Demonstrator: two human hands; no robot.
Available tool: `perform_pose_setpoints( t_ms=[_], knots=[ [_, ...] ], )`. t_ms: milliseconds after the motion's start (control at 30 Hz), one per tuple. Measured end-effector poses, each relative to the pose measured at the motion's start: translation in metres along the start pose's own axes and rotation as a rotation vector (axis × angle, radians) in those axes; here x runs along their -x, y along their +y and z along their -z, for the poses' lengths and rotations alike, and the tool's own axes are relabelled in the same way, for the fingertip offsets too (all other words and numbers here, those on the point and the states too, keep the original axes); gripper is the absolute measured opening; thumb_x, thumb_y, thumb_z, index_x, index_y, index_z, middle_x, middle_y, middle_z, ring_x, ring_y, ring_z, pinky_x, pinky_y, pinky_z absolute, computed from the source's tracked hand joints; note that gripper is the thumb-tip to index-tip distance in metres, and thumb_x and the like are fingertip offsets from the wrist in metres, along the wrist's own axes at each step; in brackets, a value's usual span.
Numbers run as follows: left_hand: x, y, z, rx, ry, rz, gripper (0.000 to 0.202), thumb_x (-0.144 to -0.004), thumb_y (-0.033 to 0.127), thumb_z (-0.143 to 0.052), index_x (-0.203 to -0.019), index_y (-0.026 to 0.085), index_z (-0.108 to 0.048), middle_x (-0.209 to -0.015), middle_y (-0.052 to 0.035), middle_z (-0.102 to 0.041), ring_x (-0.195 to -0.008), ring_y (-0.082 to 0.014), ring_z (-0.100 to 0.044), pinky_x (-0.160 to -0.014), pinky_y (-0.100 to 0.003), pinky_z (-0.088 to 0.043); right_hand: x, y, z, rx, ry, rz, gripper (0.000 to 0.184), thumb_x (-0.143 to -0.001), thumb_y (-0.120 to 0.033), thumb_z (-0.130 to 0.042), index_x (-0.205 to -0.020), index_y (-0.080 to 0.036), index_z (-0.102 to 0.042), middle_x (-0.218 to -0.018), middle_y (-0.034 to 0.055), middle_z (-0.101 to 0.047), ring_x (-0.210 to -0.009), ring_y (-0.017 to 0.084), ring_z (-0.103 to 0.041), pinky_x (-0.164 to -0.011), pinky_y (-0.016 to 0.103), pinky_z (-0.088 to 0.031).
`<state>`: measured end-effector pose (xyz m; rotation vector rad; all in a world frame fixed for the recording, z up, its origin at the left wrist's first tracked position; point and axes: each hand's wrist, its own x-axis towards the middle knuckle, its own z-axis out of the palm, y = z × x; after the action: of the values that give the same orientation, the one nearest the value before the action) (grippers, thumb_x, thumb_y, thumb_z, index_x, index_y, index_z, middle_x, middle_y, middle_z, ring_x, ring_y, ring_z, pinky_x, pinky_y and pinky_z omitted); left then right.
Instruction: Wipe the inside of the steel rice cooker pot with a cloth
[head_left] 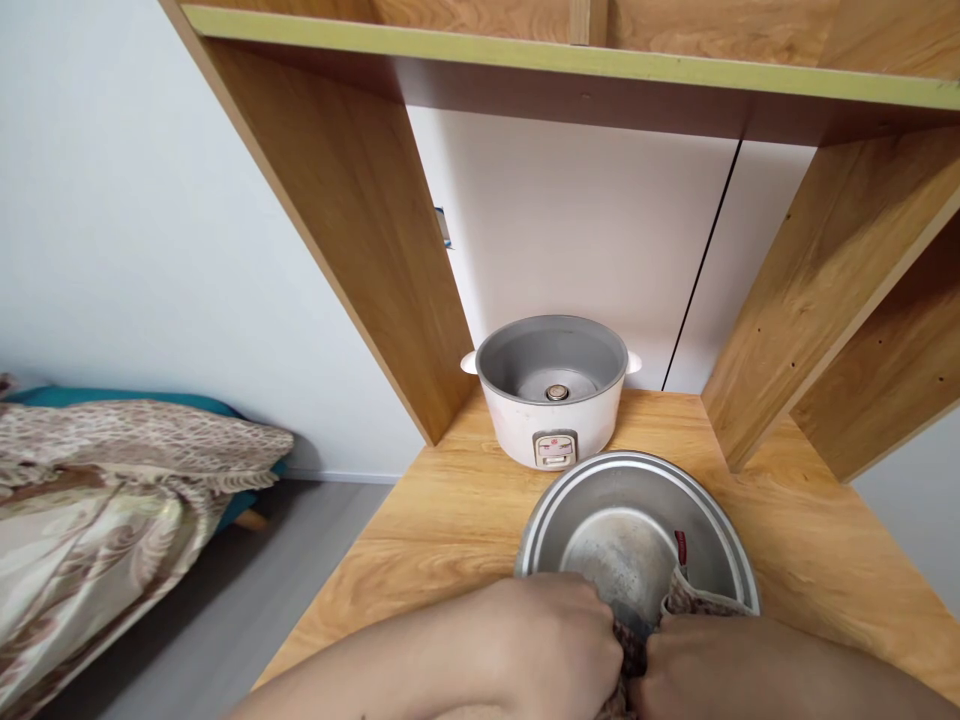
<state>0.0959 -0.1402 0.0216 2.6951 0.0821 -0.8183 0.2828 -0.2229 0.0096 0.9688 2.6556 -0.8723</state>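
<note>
Lower centre-right of the frame, my left hand (555,640) and right hand (701,658) clench the patterned cloth (701,600), bunched between them, probably for firm grip. The metal bowl (615,550) sits beneath, on the bench (427,545), presumably within easy reach before the rice cooker (517,425).

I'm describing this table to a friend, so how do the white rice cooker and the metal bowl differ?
The rice cooker is white outside, with side handles; the metal bowl is grey, with no handles showing. The rice cooker's floor has a round metal piece at its center; the metal bowl's floor looks stained. The rice cooker stands farther back; the metal bowl sits nearer the hands. Both are round and open-topped.
</note>
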Motion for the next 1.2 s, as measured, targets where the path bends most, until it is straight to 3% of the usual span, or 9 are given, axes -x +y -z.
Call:
perform_pose_setpoints(
  t_ms=[233, 367, 500, 667, 833, 967, 1200],
  knots=[
    [0.003, 0.003, 0.006, 0.021, -0.011, 0.006, 0.058, -0.076, 0.036, -0.077, -0.043, 0.025, -0.031, -0.041, -0.0001, -0.045, -0.039, -0.0157, -0.035, -0.045, -0.036, -0.037, -0.005, -0.007, -0.001, 0.097, 0.101, 0.042, 0.034, -0.101, -0.035, -0.072, -0.071, -0.021, -0.064, -0.07, 0.0008, -0.072, -0.06, 0.016, -0.055, -0.057, 0.032, -0.036],
    [0.004, 0.003, 0.004, 0.039, 0.024, 0.007, 0.058, -0.077, 0.038, -0.076, -0.043, 0.026, -0.031, -0.04, -0.0004, -0.043, -0.039, -0.0168, -0.033, -0.044, -0.038, -0.035, -0.011, -0.004, -0.022, 0.203, 0.12, -0.056, 0.042, -0.099, -0.037, -0.075, -0.064, -0.021, -0.058, -0.058, -0.0008, -0.065, -0.051, 0.014, -0.048, -0.051, 0.032, -0.029],
    [0.002, -0.001, -0.005, 0.06, 0.117, -0.045, 0.063, -0.075, 0.04, -0.08, -0.042, 0.027, -0.027, -0.038, 0.0005, -0.041, -0.037, -0.0163, -0.03, -0.043, -0.038, -0.033, -0.016, -0.004, -0.033, 0.279, 0.068, -0.166, 0.035, -0.098, -0.033, -0.075, -0.068, -0.02, -0.064, -0.065, 0.0014, -0.072, -0.05, 0.014, -0.048, -0.049, 0.032, -0.025],
    [-0.002, -0.005, -0.011, 0.052, 0.083, -0.035, 0.063, -0.073, 0.039, -0.081, -0.041, 0.026, -0.028, -0.038, 0.0011, -0.041, -0.035, -0.0158, -0.031, -0.043, -0.038, -0.033, -0.008, -0.006, -0.012, 0.17, 0.09, -0.038, 0.028, -0.101, -0.036, -0.073, -0.077, -0.021, -0.073, -0.076, 0.0021, -0.078, -0.06, 0.016, -0.059, -0.055, 0.031, -0.035],
    [-0.005, -0.005, -0.01, 0.049, 0.008, -0.005, 0.06, -0.069, 0.035, -0.082, -0.04, 0.026, -0.031, -0.036, 0.0015, -0.039, -0.034, -0.0165, -0.033, -0.042, -0.038, -0.035, -0.004, -0.007, 0.008, 0.208, -0.051, -0.016, 0.024, -0.1, -0.03, -0.073, -0.079, -0.018, -0.076, -0.077, 0.004, -0.08, -0.056, 0.016, -0.057, -0.051, 0.032, -0.032],
    [-0.003, -0.003, -0.004, 0.039, -0.017, 0.012, 0.057, -0.075, 0.037, -0.077, -0.043, 0.025, -0.031, -0.039, 0.0001, -0.043, -0.036, -0.0162, -0.035, -0.043, -0.037, -0.037, -0.006, -0.009, 0.009, 0.297, -0.106, -0.006, 0.031, -0.104, -0.033, -0.069, -0.08, -0.016, -0.076, -0.08, 0.0055, -0.082, -0.054, 0.015, -0.051, -0.046, 0.034, -0.026],
    [0.0, 0.0, -0.003, 0.039, -0.014, 0.029, 0.054, -0.074, 0.042, -0.077, -0.044, 0.026, -0.035, -0.04, -0.0004, -0.047, -0.036, -0.017, -0.037, -0.042, -0.038, -0.037, -0.008, -0.014, 0.007, 0.281, -0.016, -0.024, 0.036, -0.104, -0.038, -0.07, -0.075, -0.018, -0.072, -0.076, 0.0023, -0.08, -0.052, 0.014, -0.048, -0.046, 0.034, -0.023]
  ],
)
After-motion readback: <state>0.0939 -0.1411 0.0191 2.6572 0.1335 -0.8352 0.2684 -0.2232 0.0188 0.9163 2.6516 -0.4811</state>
